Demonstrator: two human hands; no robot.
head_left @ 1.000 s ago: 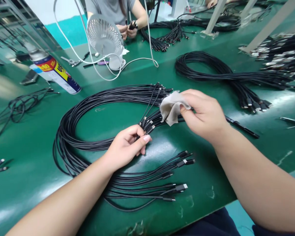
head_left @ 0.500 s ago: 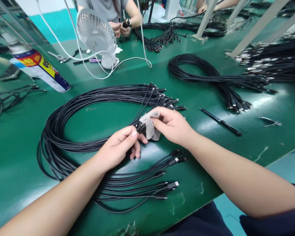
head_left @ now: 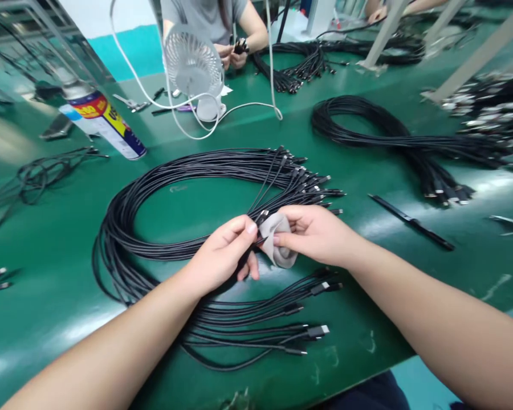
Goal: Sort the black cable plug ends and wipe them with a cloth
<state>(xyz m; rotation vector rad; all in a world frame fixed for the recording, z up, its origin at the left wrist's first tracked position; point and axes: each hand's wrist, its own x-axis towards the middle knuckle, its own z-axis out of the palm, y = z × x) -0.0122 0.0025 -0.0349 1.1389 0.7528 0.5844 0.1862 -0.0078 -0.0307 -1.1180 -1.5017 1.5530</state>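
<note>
My left hand (head_left: 226,250) pinches a black USB cable (head_left: 261,218) near its connector end. Close against it, my right hand (head_left: 314,234) is closed on a grey cloth (head_left: 284,250), which bunches around the fingertips and touches the cable end. Whether more than one connector sits between the fingers is hard to make out. Beneath and behind both hands lies a large looped bundle of black cables (head_left: 128,205), its connectors fanned toward the right. Several loose cable ends (head_left: 316,331) spread out below my hands on the green table (head_left: 222,208).
A spray can (head_left: 106,122) and a white fan (head_left: 194,62) stand at the back left. Another cable bundle (head_left: 359,117) lies at the right, with a black pen-like tool (head_left: 411,221) in front of it. Across the table, a person's hands (head_left: 233,54) hold connectors.
The whole view has shifted, so things appear farther right. The right hand's cloth has turned and now wraps more roundly beside the cable end. The left hand keeps its pinch.
</note>
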